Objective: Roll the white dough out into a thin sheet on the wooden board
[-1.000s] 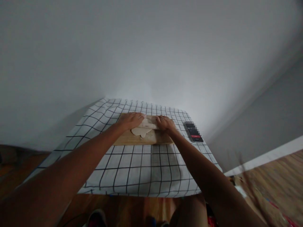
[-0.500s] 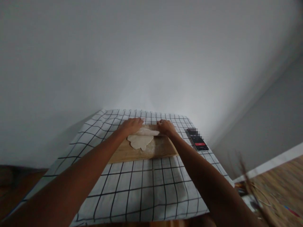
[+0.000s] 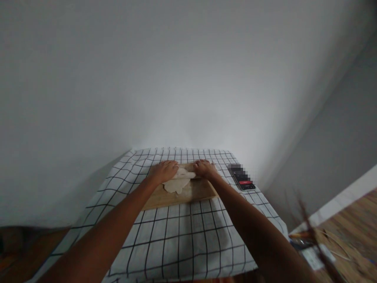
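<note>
The board point(image 3: 203, 190) is being supported by cloth point(image 3: 176, 239) near the wall point(image 3: 191, 86); between left hand point(image 3: 167, 170) and right hand point(image 3: 205, 169), dough point(image 3: 176, 186) is being overlaid by pin point(image 3: 185, 175), finger grip being unclear.

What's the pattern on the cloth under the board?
The cloth is white with a grid of black lines; the head view shows it best.

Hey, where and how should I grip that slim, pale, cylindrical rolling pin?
Probably by both ends, from above: the slim, pale, cylindrical rolling pin lies sideways across the flat, cream-coloured dough, its ends under the left hand and right hand.
</note>
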Demonstrator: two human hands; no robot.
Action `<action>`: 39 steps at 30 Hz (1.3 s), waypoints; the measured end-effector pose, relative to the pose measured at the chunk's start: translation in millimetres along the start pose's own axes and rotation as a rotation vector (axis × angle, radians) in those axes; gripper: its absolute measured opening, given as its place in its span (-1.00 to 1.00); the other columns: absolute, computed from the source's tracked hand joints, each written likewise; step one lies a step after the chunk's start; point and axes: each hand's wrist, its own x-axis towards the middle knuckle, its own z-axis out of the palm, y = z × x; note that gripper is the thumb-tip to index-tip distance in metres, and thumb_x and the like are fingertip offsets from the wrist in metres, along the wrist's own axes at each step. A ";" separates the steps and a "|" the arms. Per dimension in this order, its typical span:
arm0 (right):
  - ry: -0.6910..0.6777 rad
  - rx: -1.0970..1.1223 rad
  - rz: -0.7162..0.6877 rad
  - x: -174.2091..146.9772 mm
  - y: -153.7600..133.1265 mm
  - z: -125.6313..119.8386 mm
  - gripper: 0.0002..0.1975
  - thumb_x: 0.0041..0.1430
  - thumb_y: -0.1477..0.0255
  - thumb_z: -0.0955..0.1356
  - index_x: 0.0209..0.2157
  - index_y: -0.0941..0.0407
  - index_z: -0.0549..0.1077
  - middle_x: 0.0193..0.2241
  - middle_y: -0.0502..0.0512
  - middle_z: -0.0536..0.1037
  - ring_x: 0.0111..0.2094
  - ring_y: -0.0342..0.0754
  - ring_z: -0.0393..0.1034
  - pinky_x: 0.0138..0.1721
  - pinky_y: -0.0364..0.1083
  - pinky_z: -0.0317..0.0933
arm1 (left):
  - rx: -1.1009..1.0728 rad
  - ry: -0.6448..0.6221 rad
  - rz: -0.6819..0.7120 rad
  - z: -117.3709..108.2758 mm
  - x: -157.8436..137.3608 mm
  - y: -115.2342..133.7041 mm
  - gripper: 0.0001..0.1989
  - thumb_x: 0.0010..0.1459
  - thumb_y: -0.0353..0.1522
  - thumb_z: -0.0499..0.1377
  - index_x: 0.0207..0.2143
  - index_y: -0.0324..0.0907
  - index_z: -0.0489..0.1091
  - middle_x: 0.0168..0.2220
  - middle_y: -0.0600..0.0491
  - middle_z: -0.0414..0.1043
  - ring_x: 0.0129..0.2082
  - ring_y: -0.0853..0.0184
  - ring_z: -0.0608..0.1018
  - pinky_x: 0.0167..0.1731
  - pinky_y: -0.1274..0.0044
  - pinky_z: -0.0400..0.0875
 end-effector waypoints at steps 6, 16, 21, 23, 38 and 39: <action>0.039 0.009 -0.034 -43.1 -9.3 -11.1 -0.61 0.43 0.27 0.08 0.08 0.00 0.40 0.18 0.18 0.38 0.21 0.15 0.19 0.07 0.22 0.19 | 0.066 0.093 -0.006 0.2 -22.0 7.9 -0.54 0.33 -0.25 -0.09 0.22 -0.09 0.28 0.23 -0.04 0.36 0.21 0.13 0.39 0.20 0.30 0.18; 0.220 0.017 -0.086 -137.8 -46.2 2.9 -0.53 0.47 0.17 0.02 0.13 -0.01 0.37 0.19 0.15 0.40 0.19 0.11 0.23 0.12 0.16 0.07 | 0.087 0.097 0.130 4.6 -44.3 10.5 -0.54 0.25 -0.38 -0.02 0.16 -0.10 0.37 0.24 -0.02 0.36 0.32 0.14 0.25 0.34 0.29 -0.02; 0.272 0.032 -0.109 -135.9 -45.3 1.3 -0.55 0.45 0.11 0.07 0.04 -0.05 0.45 0.11 0.09 0.48 0.13 0.08 0.28 0.09 0.09 0.09 | 0.117 0.074 0.168 4.2 -44.7 9.7 -0.55 0.27 -0.39 -0.06 0.16 -0.16 0.37 0.26 -0.09 0.33 0.32 0.15 0.26 0.34 0.30 -0.02; 0.249 0.021 -0.108 -124.8 -38.7 -5.0 -0.53 0.44 0.07 0.09 -0.03 -0.03 0.49 0.03 0.09 0.52 0.09 0.06 0.32 0.06 0.06 0.11 | 0.116 0.067 0.134 5.6 -42.9 9.0 -0.54 0.28 -0.38 -0.08 0.16 -0.21 0.36 0.25 -0.13 0.33 0.29 0.15 0.30 0.32 0.33 0.03; 0.223 0.054 -0.214 -96.5 -11.0 -0.7 -0.37 0.06 -0.24 0.31 -0.25 0.06 0.51 -0.22 0.14 0.58 -0.10 0.09 0.45 -0.11 0.00 0.21 | -0.193 -0.341 -0.147 -31.0 -4.1 3.9 -0.45 -0.10 0.02 0.27 -0.19 -0.20 0.51 -0.19 -0.07 0.60 -0.20 0.11 0.58 -0.26 0.43 0.40; 0.230 0.058 -0.211 -96.3 -10.7 -0.4 -0.36 0.05 -0.25 0.31 -0.25 0.05 0.52 -0.21 0.14 0.58 -0.10 0.10 0.45 -0.11 0.00 0.22 | -0.221 -0.344 -0.143 -31.9 -2.2 2.4 -0.46 -0.12 0.01 0.28 -0.20 -0.19 0.51 -0.21 -0.05 0.60 -0.21 0.13 0.58 -0.29 0.45 0.39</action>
